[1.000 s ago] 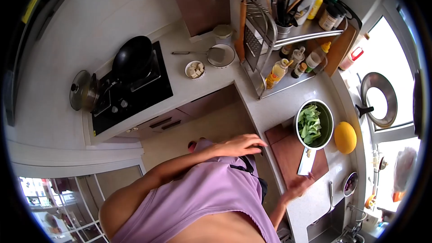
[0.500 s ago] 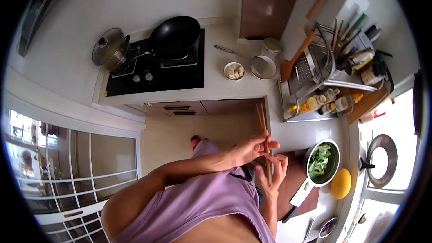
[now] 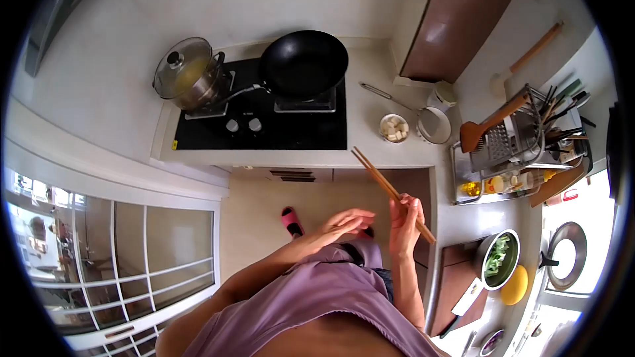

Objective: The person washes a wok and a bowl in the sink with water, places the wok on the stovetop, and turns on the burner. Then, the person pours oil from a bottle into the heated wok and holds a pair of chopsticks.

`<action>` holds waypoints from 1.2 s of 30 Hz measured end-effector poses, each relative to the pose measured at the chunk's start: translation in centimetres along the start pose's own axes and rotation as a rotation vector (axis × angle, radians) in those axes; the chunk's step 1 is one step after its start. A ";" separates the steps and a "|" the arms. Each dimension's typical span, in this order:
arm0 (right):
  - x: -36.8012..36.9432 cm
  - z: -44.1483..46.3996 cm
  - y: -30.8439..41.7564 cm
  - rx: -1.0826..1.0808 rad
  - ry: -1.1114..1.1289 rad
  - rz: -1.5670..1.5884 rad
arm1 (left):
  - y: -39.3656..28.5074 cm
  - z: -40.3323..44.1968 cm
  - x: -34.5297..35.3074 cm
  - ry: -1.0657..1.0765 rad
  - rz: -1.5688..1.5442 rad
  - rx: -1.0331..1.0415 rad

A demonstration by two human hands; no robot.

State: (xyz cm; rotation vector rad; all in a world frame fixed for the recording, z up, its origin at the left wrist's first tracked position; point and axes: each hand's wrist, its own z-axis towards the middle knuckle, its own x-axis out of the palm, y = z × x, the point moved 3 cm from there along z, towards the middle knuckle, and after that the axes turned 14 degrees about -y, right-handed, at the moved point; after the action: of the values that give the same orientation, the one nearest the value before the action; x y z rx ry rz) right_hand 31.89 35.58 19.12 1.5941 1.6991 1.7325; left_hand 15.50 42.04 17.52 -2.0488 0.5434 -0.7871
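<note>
My right hand [image 3: 402, 228] is closed around a pair of wooden chopsticks [image 3: 380, 177], which slant up and left toward the stove side. Just left of it, my left hand [image 3: 344, 223] holds nothing, its fingers stretched out and apart from the chopsticks. Both hands are in the air in front of my body, over the floor. On the stove ahead, a black wok [image 3: 304, 66] stands at the right, and a steel pot [image 3: 192, 86] with a glass lid at the left. A small bowl of white cubes [image 3: 395, 128] sits on the counter right of the stove.
A strainer [image 3: 433, 122] rests beside the small bowl. To the right are a utensil rack [image 3: 509, 139], a pot of chopped greens [image 3: 497, 256], a yellow round object [image 3: 514, 285] and a cleaver [image 3: 467, 296] on a brown board [image 3: 444, 284]. A glazed door [image 3: 165, 251] stands at left.
My left hand has let go of the chopsticks and moved left. My right hand now grips them alone, tilted more to the left. The view has shifted, with the stove appearing farther right.
</note>
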 end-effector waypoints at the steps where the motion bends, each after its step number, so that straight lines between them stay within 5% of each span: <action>1: 0.6 0.1 -1.1 -0.002 -0.041 0.042 | 0.0 -0.2 -3.0 -0.017 0.077 0.120; 4: 1.9 -0.4 -4.3 0.089 -0.167 0.189 | -4.2 -1.0 -13.2 -0.233 0.374 0.448; 6: 3.2 -1.5 -5.8 0.085 -0.192 0.234 | -10.2 -0.3 -20.6 -0.542 0.856 0.882; 7: 3.6 -2.0 -6.5 0.119 -0.228 0.286 | -14.3 -0.2 -23.3 -0.611 0.989 0.752; 8: 4.0 -2.5 -7.2 0.149 -0.265 0.345 | -17.1 0.8 -26.6 -0.620 1.130 1.119; 10: 4.7 -3.9 -7.9 0.125 -0.271 0.372 | -21.0 3.2 -32.1 -0.713 1.339 1.220; 12: 4.7 -5.4 -8.5 0.091 -0.305 0.299 | -21.6 7.2 -38.0 -0.638 1.409 0.950; 13: 4.1 -5.9 -9.0 0.069 -0.338 0.327 | -21.5 8.8 -39.9 -0.510 1.337 0.565; 14: 3.9 -6.5 -9.0 0.056 -0.345 0.328 | -21.3 9.7 -40.4 -0.461 1.351 0.643; 16: 3.4 -7.4 -8.8 0.054 -0.412 0.391 | -20.6 11.7 -41.0 -0.221 0.938 0.025; 36: 0.5 -2.0 -6.6 -0.025 -0.367 0.474 | -23.2 8.9 -37.5 -0.458 0.966 -0.083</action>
State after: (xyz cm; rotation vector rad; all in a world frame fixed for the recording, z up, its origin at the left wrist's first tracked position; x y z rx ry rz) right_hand 26.92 36.79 14.53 2.2705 1.1887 1.4965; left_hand -2.72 83.06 20.56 -1.6506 1.1562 0.2691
